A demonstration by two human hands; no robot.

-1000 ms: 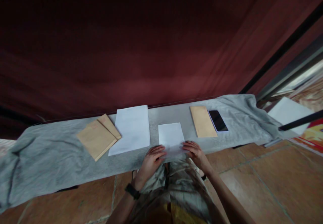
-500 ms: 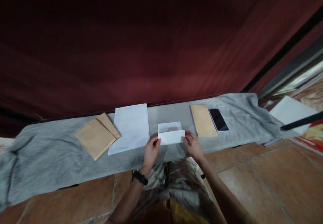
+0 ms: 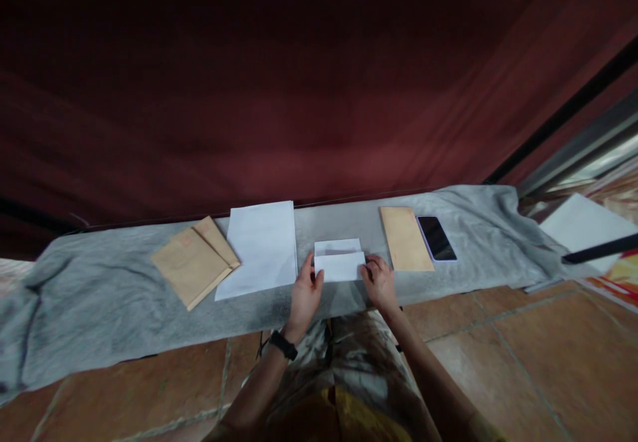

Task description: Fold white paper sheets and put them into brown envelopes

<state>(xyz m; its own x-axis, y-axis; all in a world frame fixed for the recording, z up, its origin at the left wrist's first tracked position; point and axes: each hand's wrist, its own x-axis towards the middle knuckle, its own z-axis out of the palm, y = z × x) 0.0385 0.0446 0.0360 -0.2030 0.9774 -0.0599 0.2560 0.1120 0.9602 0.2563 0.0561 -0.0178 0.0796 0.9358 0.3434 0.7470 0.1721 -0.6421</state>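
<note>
A folded sheet of white paper (image 3: 339, 268) is between my hands over the grey cloth, its near flap bent up over a shorter strip behind. My left hand (image 3: 305, 294) grips its left edge, thumb on the front and fingers behind. At the right edge my right hand (image 3: 379, 284) pinches the paper between thumb and curled fingers. A stack of white paper sheets (image 3: 262, 249) lies just left of my left hand. To the right of my right hand is a single brown envelope (image 3: 406, 239).
Two overlapping brown envelopes (image 3: 192, 262) lie farther left, touching the paper stack. A phone (image 3: 437, 238) rests beside the single envelope. Grey cloth (image 3: 100, 296) covers the narrow bench, and a dark red curtain (image 3: 319, 110) hangs behind it. Tiled floor (image 3: 498, 342) shows in front.
My left hand has shifted its hold, its fingers now higher behind the paper's left edge and the thumb on its front. The right hand stays at the right edge.
</note>
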